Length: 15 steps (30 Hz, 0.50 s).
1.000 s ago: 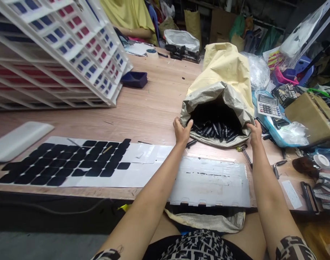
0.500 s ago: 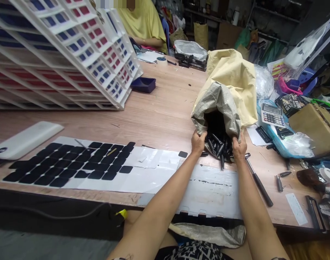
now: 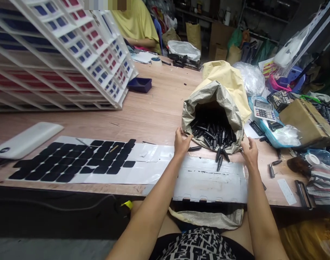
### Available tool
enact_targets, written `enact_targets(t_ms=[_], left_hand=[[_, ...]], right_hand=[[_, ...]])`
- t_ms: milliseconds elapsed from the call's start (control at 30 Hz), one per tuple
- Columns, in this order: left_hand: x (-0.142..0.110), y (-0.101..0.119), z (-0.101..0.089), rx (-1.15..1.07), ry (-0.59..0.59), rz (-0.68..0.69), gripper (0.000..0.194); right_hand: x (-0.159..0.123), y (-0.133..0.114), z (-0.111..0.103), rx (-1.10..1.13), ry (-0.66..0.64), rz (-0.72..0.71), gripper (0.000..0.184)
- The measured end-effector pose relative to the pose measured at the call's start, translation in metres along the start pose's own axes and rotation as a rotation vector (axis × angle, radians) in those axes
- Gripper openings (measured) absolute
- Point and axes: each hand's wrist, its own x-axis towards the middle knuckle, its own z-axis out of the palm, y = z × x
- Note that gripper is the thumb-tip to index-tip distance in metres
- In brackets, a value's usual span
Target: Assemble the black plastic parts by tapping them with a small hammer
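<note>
A cream woven sack [image 3: 190, 104] lies on its side, its mouth wide and facing me. Many small black tapered pieces [image 3: 212, 133] fill the opening, and several have spilled onto the grey sheet [image 3: 213, 184] in front. At the lower left of the mouth, my left hand [image 3: 182, 143] has the sack's rim between thumb and fingers. On the opposite side, my right hand [image 3: 250, 152] is beside the rim, fingers apart; whether it touches the cloth is hard to tell.
A white sheet bearing black rounded squares [image 3: 73, 159] lies left, near a white device [image 3: 28, 139]. Behind are a large white crate [image 3: 108, 72] and a dark blue tray [image 3: 140, 85]. A calculator [image 3: 264, 110] and cardboard box [image 3: 308, 121] stand right. Another person in yellow [image 3: 138, 25] sits across.
The sack's mouth has spread much wider, showing more black pieces, with more spilled in front. My hands have moved apart, and the right hand's fingers have loosened. The view has shifted slightly.
</note>
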Motion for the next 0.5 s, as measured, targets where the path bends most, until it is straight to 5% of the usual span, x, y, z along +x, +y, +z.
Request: enact_targets(t_ms=[133,267,500], left_hand=[[-0.039,-0.010,-0.018,0.301,-0.052,0.121,0.041],[-0.059,-0.009,-0.023,0.466,-0.078,0.213,0.026],[-0.077,0.005,-0.028,0.443,-0.147,0.237,0.015]], right_hand=[[-0.061,0.034,-0.044,-0.333,0.037,-0.024,0.058],[-0.111,0.051,-0.062,-0.665,0.106,-0.086,0.053],[-0.126,0.053,-0.060,-0.780,0.196,-0.097,0.045]])
